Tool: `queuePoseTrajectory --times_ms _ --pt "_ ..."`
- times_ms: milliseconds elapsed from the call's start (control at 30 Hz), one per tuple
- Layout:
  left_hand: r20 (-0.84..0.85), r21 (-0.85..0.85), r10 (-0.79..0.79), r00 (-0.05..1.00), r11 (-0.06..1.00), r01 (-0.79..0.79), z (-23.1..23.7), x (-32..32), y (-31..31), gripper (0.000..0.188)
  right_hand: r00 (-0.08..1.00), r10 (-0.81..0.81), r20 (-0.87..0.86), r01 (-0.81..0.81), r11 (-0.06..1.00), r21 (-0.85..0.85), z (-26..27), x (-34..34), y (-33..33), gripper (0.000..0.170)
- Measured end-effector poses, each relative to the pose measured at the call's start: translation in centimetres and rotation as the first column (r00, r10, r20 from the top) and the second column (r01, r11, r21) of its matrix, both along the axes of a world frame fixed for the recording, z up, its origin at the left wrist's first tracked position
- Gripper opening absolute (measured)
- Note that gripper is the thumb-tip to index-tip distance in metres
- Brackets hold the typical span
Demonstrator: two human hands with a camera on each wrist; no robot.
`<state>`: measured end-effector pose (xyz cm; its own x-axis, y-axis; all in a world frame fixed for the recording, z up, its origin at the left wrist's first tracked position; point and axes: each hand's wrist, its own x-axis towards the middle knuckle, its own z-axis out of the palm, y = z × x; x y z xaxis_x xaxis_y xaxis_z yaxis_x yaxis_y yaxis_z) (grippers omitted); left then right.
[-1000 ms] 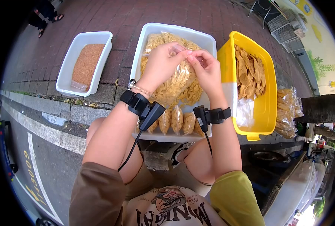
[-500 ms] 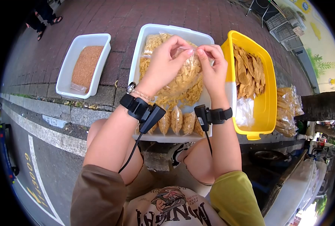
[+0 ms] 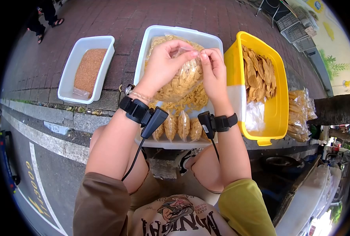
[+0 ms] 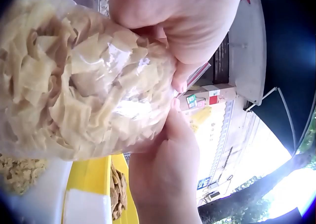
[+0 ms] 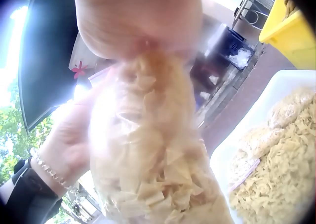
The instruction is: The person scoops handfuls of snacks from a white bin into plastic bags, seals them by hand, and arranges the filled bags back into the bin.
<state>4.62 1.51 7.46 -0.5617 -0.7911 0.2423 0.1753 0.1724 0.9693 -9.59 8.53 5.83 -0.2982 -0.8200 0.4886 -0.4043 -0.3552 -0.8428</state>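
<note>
A clear zip bag [image 3: 182, 78] packed with flat, pale yellow dried pieces hangs from both hands above a white tub [image 3: 140, 63]. My left hand [image 3: 165, 65] pinches its top edge between thumb and fingers, on the left side. Close beside it, my right hand [image 3: 214, 72] pinches the same edge, the two thumbs almost meeting. In the left wrist view, a reddish strip shows along the mouth of the bag [image 4: 84, 86] between the hands. The right wrist view has the full bag [image 5: 153, 160] below the right hand [image 5: 140, 24], partly blurred.
Loose yellow pieces [image 3: 188, 100] and several small filled bags [image 3: 183, 126] lie in the white tub. A smaller white tub [image 3: 62, 86] of brown grains stands left. On the right are a yellow tub [image 3: 277, 118] with brown strips and more bagged goods [image 3: 299, 114].
Both hands first moved slightly apart along the bag's top edge, then shifted a little left together. The bag shows more clearly below them now.
</note>
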Motion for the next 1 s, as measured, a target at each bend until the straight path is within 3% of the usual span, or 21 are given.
queuePoseTrajectory --times_ms 200,300,367,467,733,1000 --pt "-0.024 0.041 -0.090 0.996 0.995 0.091 1.4 0.2 0.4 0.017 0.989 -0.134 -0.067 0.130 0.989 -0.065 0.7 0.4 0.1 0.012" --pt "-0.031 0.004 -0.110 0.993 0.994 0.110 1.4 0.1 0.4 0.017 0.956 -0.216 -0.196 0.186 0.969 -0.162 1.3 0.1 0.3 0.010" --pt "-0.039 -0.053 -0.111 0.993 0.993 0.109 1.4 -0.1 0.5 0.017 0.857 -0.363 -0.367 0.281 0.924 -0.258 1.3 -0.2 0.3 0.008" --pt "-0.061 -0.066 -0.096 0.993 0.994 0.092 1.4 0.0 0.6 0.017 0.856 -0.364 -0.368 0.279 0.924 -0.263 1.3 -0.1 0.4 0.006" --pt "0.103 -0.195 -0.014 0.995 0.980 0.034 1.8 0.3 0.7 0.015 0.869 -0.321 -0.378 0.253 0.942 -0.219 1.0 -0.1 0.7 0.006" --pt "-0.014 -0.099 -0.073 0.997 0.993 0.072 1.0 0.1 0.4 0.019 0.783 -0.409 -0.470 0.297 0.908 -0.295 1.4 -0.1 0.8 0.004"
